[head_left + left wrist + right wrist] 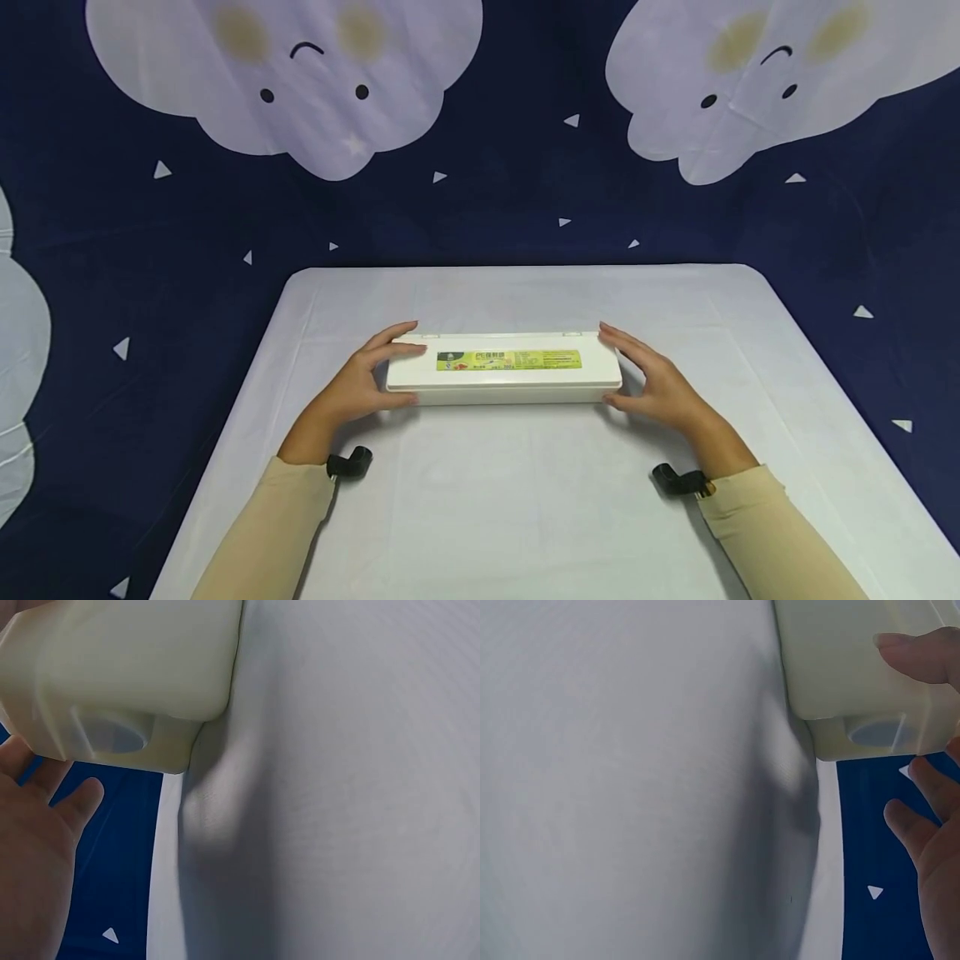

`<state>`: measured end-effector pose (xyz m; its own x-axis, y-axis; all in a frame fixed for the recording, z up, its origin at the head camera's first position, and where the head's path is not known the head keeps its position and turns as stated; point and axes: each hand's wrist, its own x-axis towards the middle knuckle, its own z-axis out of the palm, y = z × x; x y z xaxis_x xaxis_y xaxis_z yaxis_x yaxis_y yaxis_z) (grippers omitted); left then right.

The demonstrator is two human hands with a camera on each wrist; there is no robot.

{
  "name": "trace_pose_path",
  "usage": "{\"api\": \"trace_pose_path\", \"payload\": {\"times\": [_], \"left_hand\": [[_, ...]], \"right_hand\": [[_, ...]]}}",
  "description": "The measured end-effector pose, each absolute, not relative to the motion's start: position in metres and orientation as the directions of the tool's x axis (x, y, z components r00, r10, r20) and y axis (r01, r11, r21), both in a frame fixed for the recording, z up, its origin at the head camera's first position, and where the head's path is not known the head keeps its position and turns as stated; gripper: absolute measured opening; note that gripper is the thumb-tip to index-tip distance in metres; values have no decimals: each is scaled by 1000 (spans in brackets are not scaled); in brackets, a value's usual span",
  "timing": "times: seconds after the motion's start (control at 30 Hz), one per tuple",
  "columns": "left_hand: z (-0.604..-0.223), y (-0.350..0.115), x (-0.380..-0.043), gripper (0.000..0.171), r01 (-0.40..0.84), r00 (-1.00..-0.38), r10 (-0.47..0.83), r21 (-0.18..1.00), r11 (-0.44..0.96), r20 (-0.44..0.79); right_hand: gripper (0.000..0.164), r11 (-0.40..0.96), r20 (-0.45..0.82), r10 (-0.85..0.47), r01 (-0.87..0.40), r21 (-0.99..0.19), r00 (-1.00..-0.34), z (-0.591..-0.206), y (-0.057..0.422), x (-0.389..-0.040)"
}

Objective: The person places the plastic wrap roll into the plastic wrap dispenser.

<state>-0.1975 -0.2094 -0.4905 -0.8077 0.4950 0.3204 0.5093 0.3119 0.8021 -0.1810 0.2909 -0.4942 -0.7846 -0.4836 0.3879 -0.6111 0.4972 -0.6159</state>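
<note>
A long white cling film box (504, 393) with a yellow-green label (510, 360) sits lengthwise across the table, its lid down. My left hand (351, 390) holds its left end, thumb on the front side and fingers over the top and back edge. At the opposite end my right hand (663, 390) grips it likewise, thumb at the front corner, fingers at the back. Both wrist views show the box's end close up, with a rounded recess low in the end wall; the right thumb (919, 656) lies against its front face.
The box rests on a white-covered table (510, 500) with rounded far corners. Behind and around it spreads a dark blue cloth (510, 208) with clouds and small triangles. Each wrist carries a small black camera mount, on the left (350, 462) and on the right (678, 481).
</note>
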Motion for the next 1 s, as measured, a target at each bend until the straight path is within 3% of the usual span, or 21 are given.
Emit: {"api": "trace_pose_path", "payload": {"times": [0.37,0.67,1.0], "left_hand": [[-489,-212,-199,73,535,-798,506,771,344,328],[-481,-215,-201,70,572,-778,541,718,397,320],[-474,-216,-199,70,580,-788,555,623,525,265]], "right_hand": [[103,508,398,-485,-621,-596,-779,-494,294,-180],[109,407,396,-489,-605,-684,-777,-491,300,-179],[102,523,276,-535,-570,-634,-799,-481,297,-182]]}}
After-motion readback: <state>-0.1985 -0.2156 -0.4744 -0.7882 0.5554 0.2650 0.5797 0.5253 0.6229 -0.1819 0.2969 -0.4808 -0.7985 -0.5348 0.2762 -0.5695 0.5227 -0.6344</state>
